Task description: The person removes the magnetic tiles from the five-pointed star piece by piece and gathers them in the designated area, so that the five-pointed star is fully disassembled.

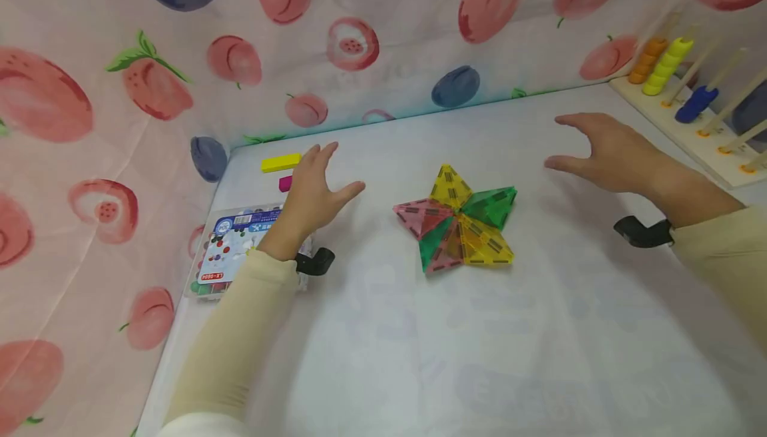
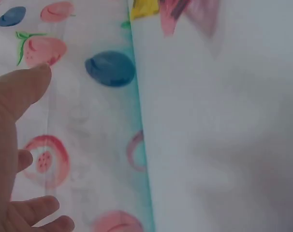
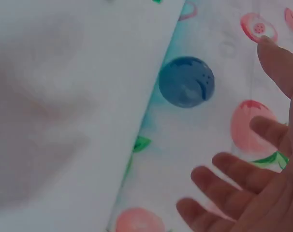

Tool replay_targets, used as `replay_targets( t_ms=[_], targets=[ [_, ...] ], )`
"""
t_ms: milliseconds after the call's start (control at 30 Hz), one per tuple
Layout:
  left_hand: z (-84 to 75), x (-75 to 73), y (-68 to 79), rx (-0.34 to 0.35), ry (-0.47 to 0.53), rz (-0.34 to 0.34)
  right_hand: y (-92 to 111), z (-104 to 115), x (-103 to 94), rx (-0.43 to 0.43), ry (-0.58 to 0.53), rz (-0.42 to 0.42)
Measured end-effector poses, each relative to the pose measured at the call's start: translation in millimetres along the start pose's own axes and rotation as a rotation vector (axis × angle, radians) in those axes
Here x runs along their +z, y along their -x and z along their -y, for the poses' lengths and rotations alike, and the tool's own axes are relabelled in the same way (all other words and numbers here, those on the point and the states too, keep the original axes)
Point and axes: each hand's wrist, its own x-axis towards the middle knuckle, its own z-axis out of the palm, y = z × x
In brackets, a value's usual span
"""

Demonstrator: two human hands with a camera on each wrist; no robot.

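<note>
A star-shaped figure of translucent magnetic tiles [image 1: 485, 237] lies on the white table, in yellow, green and pink-red pieces. To its left my left hand [image 1: 314, 194] is held over the table with fingers spread and nothing in the grasp. My right hand [image 1: 611, 154] hovers to the right of the star, thumb and fingers parted, also holding nothing. In the left wrist view only a blurred edge of the tiles [image 2: 145, 7] shows at the top. The right wrist view has the relaxed fingers [image 3: 243, 174] in front of the fruit-patterned cloth.
A clear plastic case [image 1: 240, 244] with a printed label sits at the left, partly behind the left forearm. Beyond it lie a yellow block [image 1: 280, 162] and a magenta block [image 1: 285, 184]. A wooden peg rack [image 1: 689, 117] with coloured beads stands at the right.
</note>
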Motion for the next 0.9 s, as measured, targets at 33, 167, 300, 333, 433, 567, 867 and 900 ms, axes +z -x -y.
replay_targets(
  t_ms=[33,167,300,333,433,567,867,900],
  targets=[
    [-1.9,4.8,1.8,0.006,0.029,0.008,0.5,0.7,5.3,0.001,-0.029,0.020],
    [-6.6,25.2,5.9,0.038,0.116,0.044,2.5,3.1,25.0,-0.003,-0.132,0.076],
    [-8.6,43.5,7.9,0.077,0.191,0.091,2.1,3.8,40.3,0.003,-0.245,0.126],
    [-8.7,47.8,7.9,0.082,0.214,0.107,1.8,3.8,44.0,0.004,-0.274,0.136],
    [-8.5,60.0,7.8,0.077,0.290,0.154,0.3,3.8,55.7,-0.003,-0.354,0.157],
    [-9.3,75.2,7.8,0.044,0.386,0.223,-3.2,4.1,71.3,-0.018,-0.448,0.177],
    [-12.6,98.3,5.4,-0.002,0.535,0.338,-9.3,9.5,89.7,-0.013,-0.479,0.193],
    [-13.0,99.7,4.8,-0.012,0.542,0.347,-10.1,10.1,90.6,-0.006,-0.472,0.194]
  ],
)
